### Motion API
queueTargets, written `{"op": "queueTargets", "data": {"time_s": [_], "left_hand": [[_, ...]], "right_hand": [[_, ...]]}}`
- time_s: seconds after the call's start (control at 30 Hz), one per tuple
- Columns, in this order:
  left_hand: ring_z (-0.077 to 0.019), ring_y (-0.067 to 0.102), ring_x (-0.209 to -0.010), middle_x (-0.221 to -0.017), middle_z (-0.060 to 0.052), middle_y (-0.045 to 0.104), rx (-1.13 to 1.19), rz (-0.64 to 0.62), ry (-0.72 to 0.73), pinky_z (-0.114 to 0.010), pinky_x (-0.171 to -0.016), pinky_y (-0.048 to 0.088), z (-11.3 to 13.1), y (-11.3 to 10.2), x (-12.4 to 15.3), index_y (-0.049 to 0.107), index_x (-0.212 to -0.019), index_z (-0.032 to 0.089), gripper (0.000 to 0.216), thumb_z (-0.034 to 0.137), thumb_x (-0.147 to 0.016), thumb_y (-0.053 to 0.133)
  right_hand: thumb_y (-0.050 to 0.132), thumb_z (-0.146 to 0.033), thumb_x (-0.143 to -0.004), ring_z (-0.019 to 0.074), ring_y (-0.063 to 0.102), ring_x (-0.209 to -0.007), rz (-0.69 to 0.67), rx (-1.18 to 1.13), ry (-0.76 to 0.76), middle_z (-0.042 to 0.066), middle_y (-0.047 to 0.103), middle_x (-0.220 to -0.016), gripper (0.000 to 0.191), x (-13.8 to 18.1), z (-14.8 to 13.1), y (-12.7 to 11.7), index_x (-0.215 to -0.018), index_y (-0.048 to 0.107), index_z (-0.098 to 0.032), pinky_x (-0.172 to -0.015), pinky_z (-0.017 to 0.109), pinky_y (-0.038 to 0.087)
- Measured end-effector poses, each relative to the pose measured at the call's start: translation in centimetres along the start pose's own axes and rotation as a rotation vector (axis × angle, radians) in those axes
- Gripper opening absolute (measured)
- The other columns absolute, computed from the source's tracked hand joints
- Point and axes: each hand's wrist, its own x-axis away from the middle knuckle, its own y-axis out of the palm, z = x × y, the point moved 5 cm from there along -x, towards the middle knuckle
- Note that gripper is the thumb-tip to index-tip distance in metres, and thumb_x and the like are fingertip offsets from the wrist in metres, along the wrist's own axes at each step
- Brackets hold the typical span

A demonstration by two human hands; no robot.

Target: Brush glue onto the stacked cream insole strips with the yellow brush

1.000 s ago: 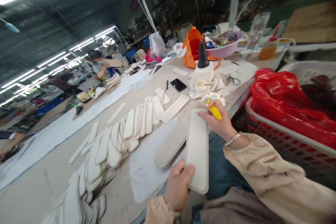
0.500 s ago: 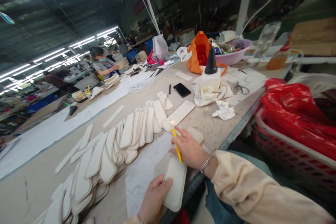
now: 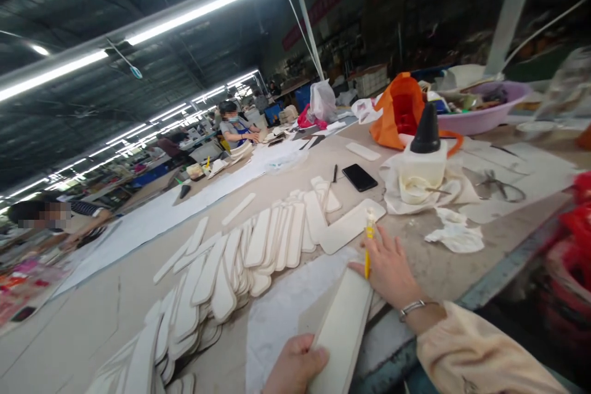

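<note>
Item: cream oblong piece [image 3: 342,327], laid slantwise at the near edge of the desk [image 3: 78,326], partly over a white sheet [image 3: 277,314].

- Left grip [image 3: 295,364]: closed on the piece's near end, thumb on top. The end is probably pinned so the piece is kept from sliding.
- Right grip [image 3: 390,271]: fingers spread almost flat at the piece's far end. A yellow applicator [image 3: 368,245] is pinched upright between two of them, apparently so the palm is left free to press.
- Alongside: finished-looking pieces [image 3: 240,258] are overlapped in a long row, each face partly exposed.
- Within reach: black-capped glue bottle [image 3: 425,157], crumpled tissue [image 3: 455,237], phone [image 3: 360,177], scissors [image 3: 501,184].
</note>
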Motion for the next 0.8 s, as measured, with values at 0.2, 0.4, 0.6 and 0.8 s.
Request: {"op": "queueTargets", "data": {"time_s": [0.2, 0.4, 0.6, 0.8], "left_hand": [[-0.0136, 0.058, -0.053, -0.062, -0.009, 0.07, -0.012, 0.058, 0.126, -0.023, -0.052, 0.041, 6.5, 0.9, 2.4, 0.075, -0.074, 0.009, 0.041, 0.043, -0.052, 0.085], [-0.0202, 0.066, -0.068, -0.08, -0.01, 0.074, -0.044, 0.149, 0.37, -0.031, -0.063, 0.05, 17.8, -0.2, 0.9, 0.073, -0.089, 0.011, 0.036, 0.038, -0.065, 0.08], [-0.0192, 0.064, -0.093, -0.111, -0.009, 0.064, -0.28, 0.252, 0.456, -0.039, -0.081, 0.055, 25.0, -0.3, -8.1, 0.059, -0.114, 0.014, 0.034, 0.037, -0.09, 0.059], [-0.0265, 0.054, -0.119, -0.133, -0.011, 0.054, -0.584, 0.47, 0.565, -0.05, -0.1, 0.045, 22.9, -1.6, -11.1, 0.054, -0.125, 0.018, 0.041, 0.036, -0.088, 0.061]], "right_hand": [[0.054, -0.046, -0.088, 0.041, 0.043, -0.131, 0.314, -0.086, 0.069, 0.019, 0.063, -0.122, 0.027, 0.7, 3.4, -2.8, -0.094, 0.054, -0.02, -0.1, 0.065, 0.036], [0.06, -0.045, -0.086, 0.0364, 0.051, -0.124, 0.365, -0.294, 0.016, 0.016, 0.063, -0.124, 0.026, 1.5, 3.1, -4.3, -0.092, 0.047, -0.023, -0.101, 0.062, 0.04], [0.059, -0.031, -0.088, 0.0327, 0.056, -0.119, 0.372, -0.32, 0.014, 0.014, 0.063, -0.124, 0.017, 1.2, 2.3, -5.3, -0.093, 0.045, -0.023, -0.099, 0.058, 0.045], [0.058, -0.031, -0.089, 0.0293, 0.059, -0.116, 0.303, -0.381, 0.079, 0.013, 0.066, -0.119, 0.016, 1.3, 2.6, -5.4, -0.098, 0.048, -0.023, -0.094, 0.049, 0.049]]}}
